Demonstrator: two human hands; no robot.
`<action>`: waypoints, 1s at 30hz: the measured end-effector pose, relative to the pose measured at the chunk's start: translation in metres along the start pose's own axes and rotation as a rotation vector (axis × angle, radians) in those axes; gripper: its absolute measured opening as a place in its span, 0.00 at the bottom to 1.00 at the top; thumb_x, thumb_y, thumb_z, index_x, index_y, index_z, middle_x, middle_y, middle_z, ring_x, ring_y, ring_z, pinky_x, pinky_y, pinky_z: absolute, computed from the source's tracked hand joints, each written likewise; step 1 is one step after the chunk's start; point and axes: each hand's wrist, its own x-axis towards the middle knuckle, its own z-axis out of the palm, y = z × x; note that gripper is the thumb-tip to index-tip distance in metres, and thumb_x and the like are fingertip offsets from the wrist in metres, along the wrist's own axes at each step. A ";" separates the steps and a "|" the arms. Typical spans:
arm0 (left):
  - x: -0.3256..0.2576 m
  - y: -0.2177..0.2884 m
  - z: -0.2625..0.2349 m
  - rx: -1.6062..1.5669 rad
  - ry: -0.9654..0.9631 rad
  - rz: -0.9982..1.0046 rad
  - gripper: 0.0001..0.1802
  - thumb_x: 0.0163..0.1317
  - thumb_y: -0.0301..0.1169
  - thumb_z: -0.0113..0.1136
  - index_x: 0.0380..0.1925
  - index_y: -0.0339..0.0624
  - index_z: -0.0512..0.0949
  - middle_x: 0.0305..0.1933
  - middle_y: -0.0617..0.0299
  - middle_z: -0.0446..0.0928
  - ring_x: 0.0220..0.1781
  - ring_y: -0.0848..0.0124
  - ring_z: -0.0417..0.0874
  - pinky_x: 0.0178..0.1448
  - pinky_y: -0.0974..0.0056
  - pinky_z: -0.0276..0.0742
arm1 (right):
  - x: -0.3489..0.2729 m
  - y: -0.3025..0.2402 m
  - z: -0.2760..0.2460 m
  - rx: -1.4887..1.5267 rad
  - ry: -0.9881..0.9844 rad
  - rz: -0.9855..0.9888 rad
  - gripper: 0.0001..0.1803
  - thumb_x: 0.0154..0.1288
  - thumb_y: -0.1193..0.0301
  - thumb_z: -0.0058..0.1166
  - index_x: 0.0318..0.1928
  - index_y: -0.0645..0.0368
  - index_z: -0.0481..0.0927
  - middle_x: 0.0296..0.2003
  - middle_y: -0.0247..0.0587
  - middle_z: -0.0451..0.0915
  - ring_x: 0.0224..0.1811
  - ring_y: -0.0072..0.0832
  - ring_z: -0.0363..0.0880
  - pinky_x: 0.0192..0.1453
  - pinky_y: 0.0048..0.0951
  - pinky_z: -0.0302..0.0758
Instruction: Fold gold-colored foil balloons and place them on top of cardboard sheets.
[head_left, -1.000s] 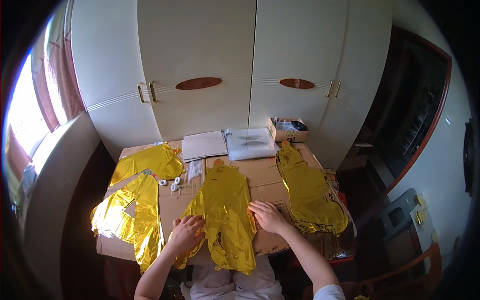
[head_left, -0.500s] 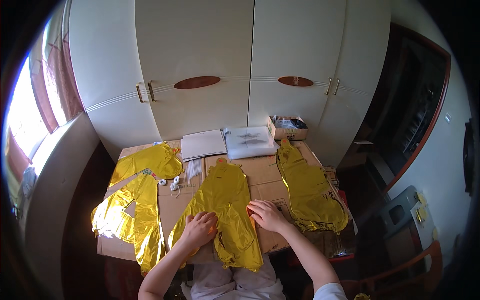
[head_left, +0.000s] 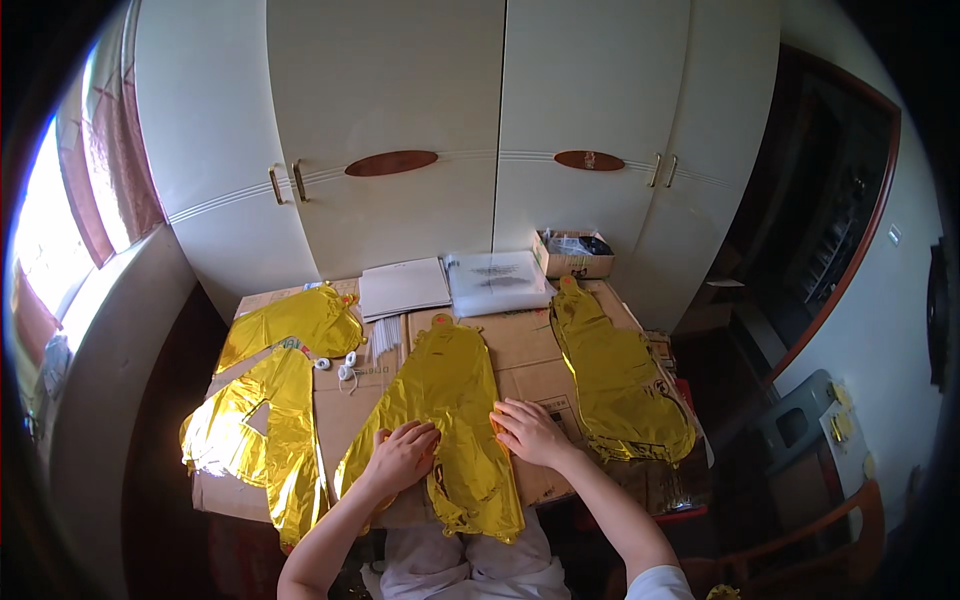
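A flat, uninflated gold foil balloon [head_left: 445,380] lies in front of me, its lower end hanging over the table's near edge. My left hand [head_left: 402,456] has its fingers curled down onto the left part of this balloon. At the right edge, my right hand [head_left: 528,432] pinches the foil with bent fingers; a bit of orange shows by the fingertips. To the left are two more flat gold balloons, a curved one [head_left: 290,325] farther off and one with a small hole [head_left: 290,400] nearer. Another gold balloon [head_left: 625,390] lies at the right.
Cardboard [head_left: 530,365] covers the table. Along its back sit grey-white sheets [head_left: 405,288], a stack of clear plastic bags [head_left: 497,283] and a small open box [head_left: 575,262]. White strips [head_left: 386,335] and small white spools [head_left: 348,370] lie left of centre. A cabinet [head_left: 390,90] stands behind.
The view has shifted very slightly. Both hands stay at nearly the same places on the middle balloon, with the right fingers a little more drawn over its edge.
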 end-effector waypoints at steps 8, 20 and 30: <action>0.004 -0.011 0.005 -0.056 -0.017 0.022 0.22 0.59 0.38 0.58 0.55 0.50 0.75 0.61 0.67 0.74 0.61 0.67 0.73 0.54 0.55 0.65 | 0.000 -0.001 -0.001 0.020 -0.007 -0.003 0.22 0.68 0.60 0.51 0.59 0.55 0.74 0.63 0.42 0.70 0.67 0.37 0.65 0.70 0.41 0.60; 0.036 -0.057 0.003 0.081 -0.154 -0.097 0.34 0.62 0.51 0.54 0.64 0.43 0.66 0.70 0.56 0.64 0.74 0.56 0.59 0.69 0.46 0.55 | 0.032 0.025 0.012 0.018 -0.019 0.165 0.29 0.72 0.56 0.43 0.67 0.60 0.63 0.68 0.48 0.62 0.71 0.41 0.59 0.72 0.44 0.57; 0.011 -0.036 -0.003 0.169 -0.095 -0.108 0.35 0.60 0.53 0.55 0.62 0.45 0.68 0.67 0.57 0.67 0.69 0.59 0.65 0.65 0.45 0.57 | 0.051 0.029 0.020 -0.045 -0.122 0.180 0.30 0.73 0.54 0.39 0.68 0.58 0.63 0.69 0.42 0.62 0.73 0.35 0.56 0.75 0.42 0.49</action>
